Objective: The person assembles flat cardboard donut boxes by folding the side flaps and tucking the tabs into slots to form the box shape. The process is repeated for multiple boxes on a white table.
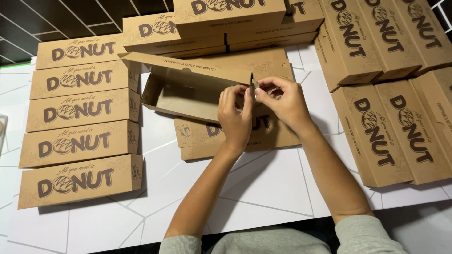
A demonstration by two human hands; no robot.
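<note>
At the middle of the white table (263, 188), a half-folded brown cardboard box (188, 91) stands open, its long lid flap raised at the back. Both hands meet at its right end: the left hand (235, 117) and the right hand (285, 101) each pinch the end flap between fingertips. Under the box lie flat unfolded blanks (202, 136). A column of closed boxes (80, 136) lines the left side, more closed boxes (391, 117) sit on the right, and others are stacked along the far edge (226, 23).
</note>
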